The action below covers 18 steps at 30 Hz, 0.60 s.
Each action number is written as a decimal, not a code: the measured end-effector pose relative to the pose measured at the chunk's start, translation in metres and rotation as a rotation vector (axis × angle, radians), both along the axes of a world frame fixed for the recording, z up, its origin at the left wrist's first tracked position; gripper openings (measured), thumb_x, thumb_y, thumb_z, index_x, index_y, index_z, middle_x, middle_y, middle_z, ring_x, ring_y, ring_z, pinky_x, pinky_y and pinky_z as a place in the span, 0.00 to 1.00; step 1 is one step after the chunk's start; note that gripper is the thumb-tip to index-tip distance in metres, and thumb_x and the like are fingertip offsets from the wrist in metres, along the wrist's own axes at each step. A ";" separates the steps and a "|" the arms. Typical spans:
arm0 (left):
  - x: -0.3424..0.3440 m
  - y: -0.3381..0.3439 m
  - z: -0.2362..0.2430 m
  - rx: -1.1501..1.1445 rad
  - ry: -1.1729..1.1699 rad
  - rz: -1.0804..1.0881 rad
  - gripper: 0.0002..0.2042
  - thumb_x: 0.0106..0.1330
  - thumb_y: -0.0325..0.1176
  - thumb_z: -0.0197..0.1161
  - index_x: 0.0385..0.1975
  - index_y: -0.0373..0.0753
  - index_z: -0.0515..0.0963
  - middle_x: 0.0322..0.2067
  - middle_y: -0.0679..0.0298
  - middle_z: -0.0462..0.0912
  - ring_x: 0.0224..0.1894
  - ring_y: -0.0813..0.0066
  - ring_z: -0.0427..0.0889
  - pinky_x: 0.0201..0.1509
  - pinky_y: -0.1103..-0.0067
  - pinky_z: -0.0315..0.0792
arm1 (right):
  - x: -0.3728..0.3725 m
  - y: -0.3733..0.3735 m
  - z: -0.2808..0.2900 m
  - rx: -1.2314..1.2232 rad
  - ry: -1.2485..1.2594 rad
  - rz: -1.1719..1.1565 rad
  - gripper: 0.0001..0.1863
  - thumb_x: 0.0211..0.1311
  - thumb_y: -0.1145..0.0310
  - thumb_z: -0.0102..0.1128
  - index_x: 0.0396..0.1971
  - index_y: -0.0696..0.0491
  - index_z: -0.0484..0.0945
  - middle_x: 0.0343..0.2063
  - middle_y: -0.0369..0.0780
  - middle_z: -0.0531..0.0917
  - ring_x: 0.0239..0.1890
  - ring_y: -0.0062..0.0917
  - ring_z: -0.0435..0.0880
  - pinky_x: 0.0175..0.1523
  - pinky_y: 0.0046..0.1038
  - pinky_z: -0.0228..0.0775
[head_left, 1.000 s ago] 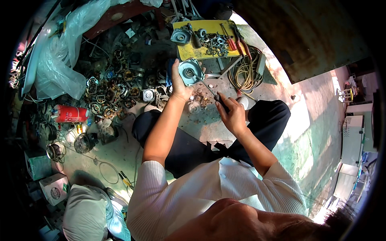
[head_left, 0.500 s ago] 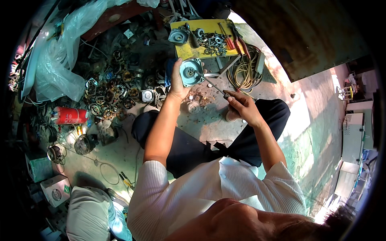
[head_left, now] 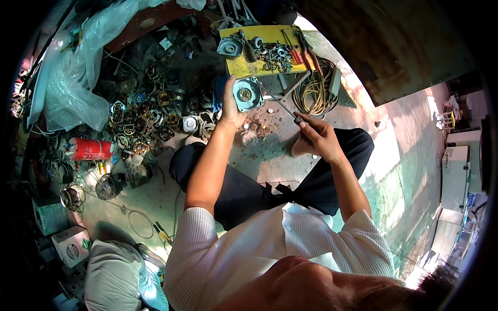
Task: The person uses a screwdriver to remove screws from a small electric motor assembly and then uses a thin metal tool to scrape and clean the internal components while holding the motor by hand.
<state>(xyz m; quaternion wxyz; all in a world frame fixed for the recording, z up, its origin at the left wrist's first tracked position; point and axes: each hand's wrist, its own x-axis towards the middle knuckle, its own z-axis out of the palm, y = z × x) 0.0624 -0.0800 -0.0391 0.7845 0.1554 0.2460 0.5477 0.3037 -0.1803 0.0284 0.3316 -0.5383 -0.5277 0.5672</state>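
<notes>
Gripped in my left hand (head_left: pixel 233 110) is a pale blue metal end cover (head_left: pixel 246 96) with a round recess at its middle. My right hand (head_left: pixel 312 133) is closed on the handle of a long screwdriver (head_left: pixel 281 103); the shaft slants up to the cover's upper right edge, and whether it touches there I cannot tell. Beyond them is a yellow board (head_left: pixel 239 66) bearing a similar cover (head_left: pixel 230 47), many metal rings and red-handled tools (head_left: pixel 294 52). A few small scraps and parts (head_left: pixel 250 136) lie on the floor below the cover.
Left are heaped motor parts (head_left: pixel 148 114), plastic sheeting (head_left: pixel 78 98), a red cylinder (head_left: pixel 91 149), pliers (head_left: pixel 163 232) and a grey sack (head_left: pixel 111 272). Coiled hose (head_left: pixel 314 96) lies right of the board. A rusty metal panel (head_left: pixel 394 52) overhangs the upper right, with pale cabinets (head_left: pixel 455 176) beyond.
My right hand has moved rightward. The screwdriver's tip has left the cover's middle for its upper right edge. My left hand stays in about the same place.
</notes>
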 end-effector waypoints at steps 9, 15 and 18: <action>0.015 0.022 -0.035 -0.176 -0.248 -0.051 0.31 0.61 0.63 0.52 0.49 0.38 0.73 0.45 0.51 0.78 0.49 0.46 0.76 0.54 0.48 0.71 | -0.007 0.090 -0.006 0.199 -0.149 -0.235 0.19 0.68 0.62 0.58 0.54 0.56 0.78 0.24 0.29 0.78 0.23 0.09 0.70 0.27 0.15 0.61; 0.017 0.025 -0.025 -0.127 -0.231 -0.030 0.31 0.62 0.63 0.49 0.50 0.39 0.73 0.44 0.54 0.79 0.49 0.49 0.78 0.53 0.51 0.73 | -0.017 0.108 -0.004 0.231 -0.145 -0.100 0.20 0.69 0.62 0.58 0.53 0.61 0.77 0.25 0.33 0.80 0.25 0.12 0.73 0.30 0.18 0.66; 0.011 0.019 -0.009 -0.100 -0.257 -0.007 0.31 0.63 0.63 0.48 0.49 0.39 0.74 0.43 0.54 0.80 0.48 0.50 0.79 0.53 0.52 0.73 | -0.017 0.073 0.010 0.191 -0.104 -0.016 0.21 0.69 0.62 0.57 0.55 0.61 0.75 0.29 0.35 0.81 0.29 0.14 0.75 0.34 0.19 0.69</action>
